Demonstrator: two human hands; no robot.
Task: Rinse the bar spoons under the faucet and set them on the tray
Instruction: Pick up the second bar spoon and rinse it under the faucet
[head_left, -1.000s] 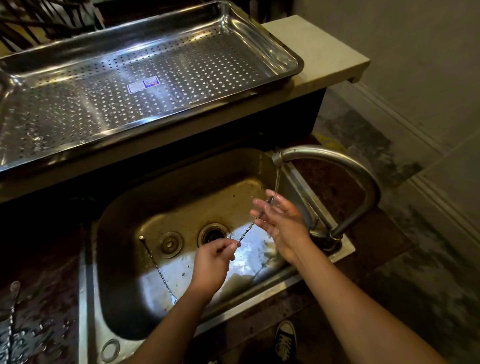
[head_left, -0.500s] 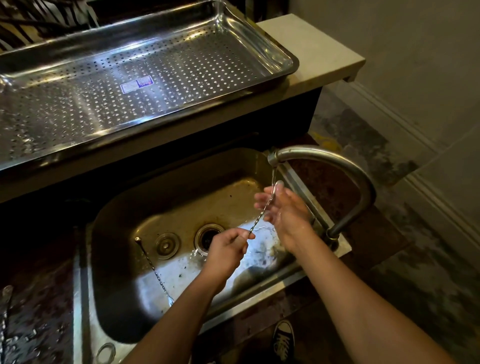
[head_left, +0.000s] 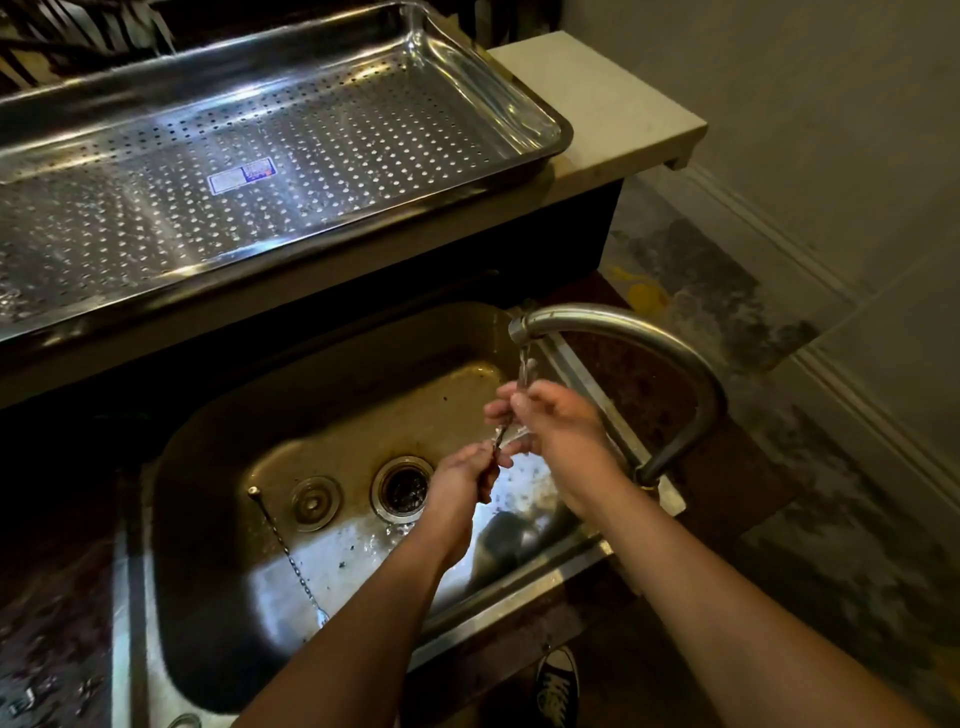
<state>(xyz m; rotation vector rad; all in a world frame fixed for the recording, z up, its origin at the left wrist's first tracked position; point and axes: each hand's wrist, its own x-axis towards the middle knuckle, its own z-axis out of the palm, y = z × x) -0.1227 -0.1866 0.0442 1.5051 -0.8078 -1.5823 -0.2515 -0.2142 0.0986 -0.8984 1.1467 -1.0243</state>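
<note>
My left hand (head_left: 465, 480) pinches the twisted stem of a thin metal bar spoon (head_left: 500, 435) over the steel sink (head_left: 208, 467). The spoon's upper end lies inside my right hand (head_left: 558, 423), whose fingers wrap around it right under the curved faucet (head_left: 623, 332). A thin stream of water falls from the spout onto my right hand. A second bar spoon (head_left: 288, 553) lies on the sink floor to the left, its bowl near the front wall. The perforated steel tray (head_left: 498, 88) rests on the raised counter behind the sink.
The open drain (head_left: 404, 488) and a loose drain plug (head_left: 314, 501) sit in the sink floor. A pale stone counter end (head_left: 613, 104) juts right of the tray. Wet dark countertop (head_left: 52, 623) lies to the left. My shoe (head_left: 558, 686) stands on the floor below.
My left hand has slid up the spoon toward my right hand, which has curled around the spoon's upper end under the stream. The view shifted slightly.
</note>
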